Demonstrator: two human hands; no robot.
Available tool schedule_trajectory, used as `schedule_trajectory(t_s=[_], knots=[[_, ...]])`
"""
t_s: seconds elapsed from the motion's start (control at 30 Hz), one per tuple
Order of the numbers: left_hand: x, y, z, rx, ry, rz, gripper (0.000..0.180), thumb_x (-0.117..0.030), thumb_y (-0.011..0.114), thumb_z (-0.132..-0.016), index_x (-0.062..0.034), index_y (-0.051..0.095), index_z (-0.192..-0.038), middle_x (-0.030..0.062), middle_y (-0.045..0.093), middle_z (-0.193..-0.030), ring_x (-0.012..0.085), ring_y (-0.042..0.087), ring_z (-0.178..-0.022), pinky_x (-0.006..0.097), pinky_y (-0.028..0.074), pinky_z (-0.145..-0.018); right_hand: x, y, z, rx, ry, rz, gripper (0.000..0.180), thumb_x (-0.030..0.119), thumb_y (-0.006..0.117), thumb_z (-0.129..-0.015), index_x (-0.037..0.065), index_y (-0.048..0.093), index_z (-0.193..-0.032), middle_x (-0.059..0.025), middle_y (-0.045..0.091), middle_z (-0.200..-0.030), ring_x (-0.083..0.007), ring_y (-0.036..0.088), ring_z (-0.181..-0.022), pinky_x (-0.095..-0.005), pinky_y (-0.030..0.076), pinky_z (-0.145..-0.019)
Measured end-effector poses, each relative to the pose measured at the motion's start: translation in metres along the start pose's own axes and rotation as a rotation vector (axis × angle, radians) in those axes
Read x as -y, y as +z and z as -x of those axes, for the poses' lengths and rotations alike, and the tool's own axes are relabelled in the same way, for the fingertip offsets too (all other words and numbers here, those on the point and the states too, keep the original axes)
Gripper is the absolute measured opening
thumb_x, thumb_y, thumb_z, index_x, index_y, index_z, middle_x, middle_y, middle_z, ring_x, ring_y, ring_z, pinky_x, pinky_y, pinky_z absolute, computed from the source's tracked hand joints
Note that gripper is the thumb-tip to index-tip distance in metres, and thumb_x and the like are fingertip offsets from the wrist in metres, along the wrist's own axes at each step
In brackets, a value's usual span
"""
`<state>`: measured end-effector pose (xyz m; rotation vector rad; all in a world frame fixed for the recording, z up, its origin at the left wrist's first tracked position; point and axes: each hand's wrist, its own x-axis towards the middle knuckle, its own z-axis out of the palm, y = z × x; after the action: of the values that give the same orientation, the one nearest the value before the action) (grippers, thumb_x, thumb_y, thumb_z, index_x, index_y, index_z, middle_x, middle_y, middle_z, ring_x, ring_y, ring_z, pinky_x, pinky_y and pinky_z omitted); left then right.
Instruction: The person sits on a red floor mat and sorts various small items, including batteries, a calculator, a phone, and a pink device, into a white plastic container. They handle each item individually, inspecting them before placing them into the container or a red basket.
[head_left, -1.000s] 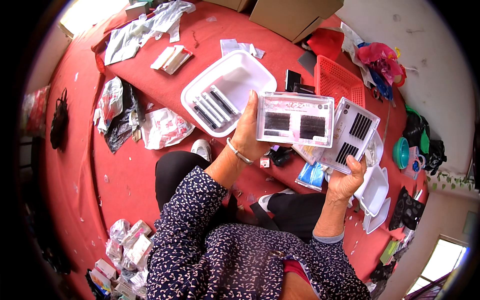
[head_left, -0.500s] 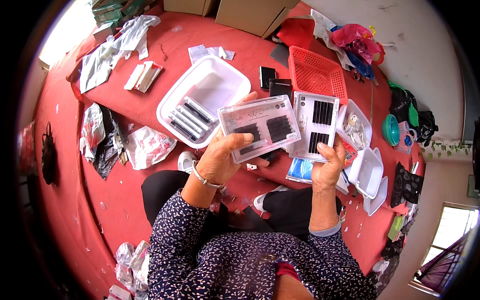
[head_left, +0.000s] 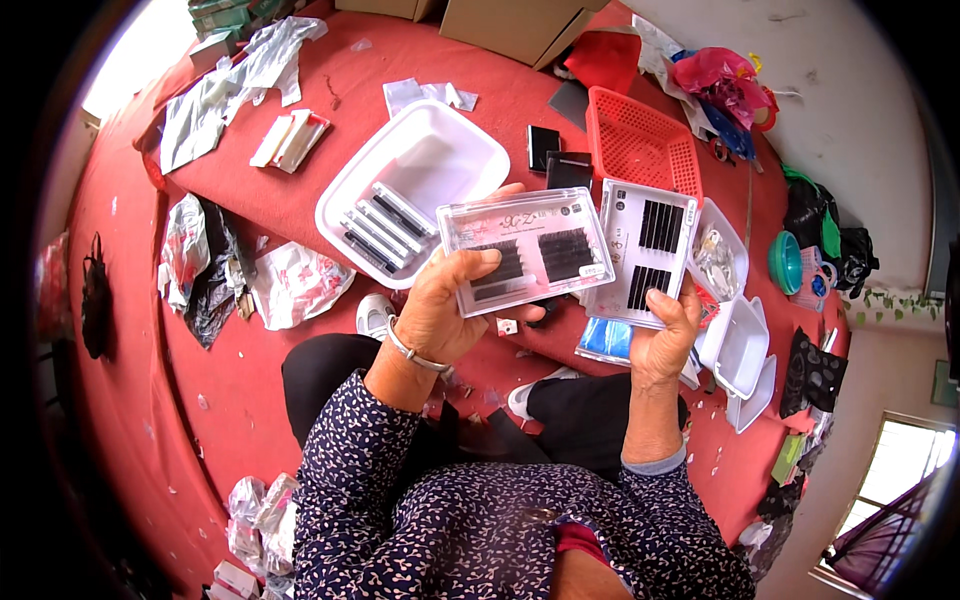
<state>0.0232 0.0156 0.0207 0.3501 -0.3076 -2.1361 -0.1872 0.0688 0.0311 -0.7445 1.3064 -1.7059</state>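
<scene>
My left hand [head_left: 445, 305], with a bangle at the wrist, grips a clear flat case of false eyelashes [head_left: 520, 282] by its left end, thumb on top. Two dark lash patches show through its lid. In my right hand [head_left: 668, 335] is a second eyelash case [head_left: 622, 255], held upright by its lower right corner, with black lash strips in two blocks. The left case's right end overlaps the edge of the right one. Beyond my left hand, a white basin [head_left: 335, 190] holds several narrow clear cases [head_left: 388, 230] with dark contents.
A red perforated basket [head_left: 645, 150] stands behind the right case. White containers [head_left: 735, 345] are at the right, near a blue packet [head_left: 605, 338]. Small black boxes [head_left: 543, 147] lie beyond the cases. Plastic bags [head_left: 300, 285] and scraps lie on the red cloth at left; cardboard boxes [head_left: 515, 30] stand at the back.
Both hands keep hold of their cases. The right case has shifted slightly right and tilts a little more clockwise; the left case is a bit more level. The whole view has shifted slightly.
</scene>
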Motion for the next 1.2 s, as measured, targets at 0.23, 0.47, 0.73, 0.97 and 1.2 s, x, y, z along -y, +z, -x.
schedule_trajectory(t_s=[0.23, 0.47, 0.73, 0.97, 1.2], knots=[[0.003, -0.003, -0.002, 0.019, 0.013, 0.014, 0.073, -0.012, 0.052, -0.068, 0.0016, 0.020, -0.133, 0.0235, 0.043, -0.120, 0.0316, 0.058, -0.093, 0.039, 0.057, -0.060, -0.002, -0.006, -0.001, 0.016, 0.011, 0.031, 0.054, 0.006, 0.055, -0.060, -0.005, 0.048, -0.112, -0.0116, 0.057, -0.102, -0.0216, 0.055, -0.094, -0.0330, 0.042, -0.089], [0.004, -0.013, -0.006, -0.005, -0.034, 0.068, 0.069, -0.019, 0.054, -0.072, -0.0017, 0.024, -0.132, 0.0213, 0.046, -0.118, 0.0302, 0.060, -0.088, 0.038, 0.057, -0.060, -0.005, -0.006, -0.003, 0.016, 0.021, 0.060, 0.054, 0.009, 0.056, -0.060, -0.006, 0.048, -0.112, -0.0123, 0.056, -0.103, -0.0220, 0.054, -0.095, -0.0333, 0.039, -0.090], [0.009, -0.012, -0.006, 0.044, -0.015, 0.083, 0.060, -0.022, 0.052, -0.079, -0.0086, 0.029, -0.132, 0.0157, 0.049, -0.118, 0.0267, 0.060, -0.090, 0.039, 0.056, -0.065, -0.002, -0.006, -0.001, 0.001, 0.030, 0.047, 0.053, 0.008, 0.055, -0.060, -0.005, 0.048, -0.111, -0.0115, 0.056, -0.102, -0.0214, 0.054, -0.095, -0.0326, 0.039, -0.090], [0.014, -0.009, -0.013, 0.077, 0.032, 0.063, 0.067, -0.021, 0.056, -0.075, -0.0054, 0.026, -0.132, 0.0181, 0.045, -0.121, 0.0292, 0.057, -0.096, 0.040, 0.056, -0.065, 0.003, -0.007, -0.002, 0.008, 0.002, 0.025, 0.053, 0.008, 0.055, -0.061, -0.005, 0.049, -0.112, -0.0113, 0.056, -0.102, -0.0210, 0.054, -0.094, -0.0330, 0.039, -0.090], [0.016, -0.012, -0.017, 0.124, 0.079, 0.001, 0.075, -0.027, 0.060, -0.075, -0.0023, 0.021, -0.133, 0.0205, 0.043, -0.121, 0.0308, 0.056, -0.098, 0.039, 0.056, -0.064, 0.006, -0.004, -0.004, 0.004, -0.007, -0.045, 0.044, 0.004, 0.055, -0.062, -0.004, 0.051, -0.104, -0.0088, 0.058, -0.094, -0.0168, 0.055, -0.086, -0.0283, 0.042, -0.082]])
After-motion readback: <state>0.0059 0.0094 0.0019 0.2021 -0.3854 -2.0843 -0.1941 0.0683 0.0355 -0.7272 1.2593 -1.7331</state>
